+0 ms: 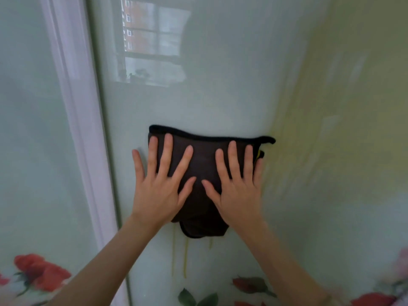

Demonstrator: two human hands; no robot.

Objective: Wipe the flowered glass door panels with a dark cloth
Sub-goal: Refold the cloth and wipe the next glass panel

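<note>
Head view: one dark cloth (203,160), folded with a black hem along its top edge, lies flat against the centre glass panel (220,96). Two hands press on it side by side. The left hand (159,186) is flat with its fingers straight and spread; four of its digits lie on the cloth's left half and its little finger rests on bare glass just past the cloth's left edge. The right hand (238,186) is likewise flat and spread on the cloth's right half, its little finger at the cloth's right edge; neither hand curls round the fabric. Left of the cloth stands one white frame strip (81,129), and beyond it a second pane, the left glass panel (28,129). Above the cloth the glass shows one window reflection (152,43). Below the cloth run three thin yellow streaks (185,257); lower again are printed red flowers (42,270), blurred at the right, so I cannot count them.
</note>
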